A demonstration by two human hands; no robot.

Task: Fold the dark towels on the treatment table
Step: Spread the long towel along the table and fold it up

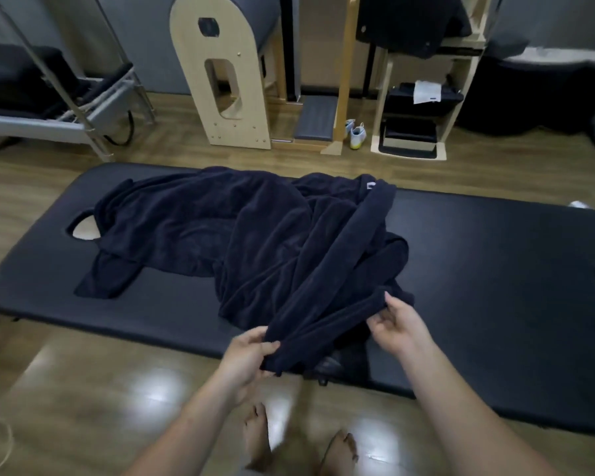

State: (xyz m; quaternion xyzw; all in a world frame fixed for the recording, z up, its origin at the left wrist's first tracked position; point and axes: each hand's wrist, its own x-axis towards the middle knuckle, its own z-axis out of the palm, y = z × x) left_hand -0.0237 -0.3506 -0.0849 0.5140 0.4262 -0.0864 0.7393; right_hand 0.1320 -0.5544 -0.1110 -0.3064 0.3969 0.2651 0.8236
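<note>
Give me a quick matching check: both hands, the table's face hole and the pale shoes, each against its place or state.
1 left hand
2 right hand
3 face hole
4 pale shoes

A on the floor behind the table
B partly under a towel
C grips the bunched towel end
D pinches a towel fold over the table

Pairs: 1-C, 2-D, 3-B, 4-A

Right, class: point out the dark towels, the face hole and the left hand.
dark towels (193, 225): head view, spread-out middle.
face hole (82, 232): head view, uncovered opening.
left hand (246, 357): head view, hand's middle.

Black treatment table (495, 269) (face hole at left end) bears rumpled dark towels (255, 235).
</note>
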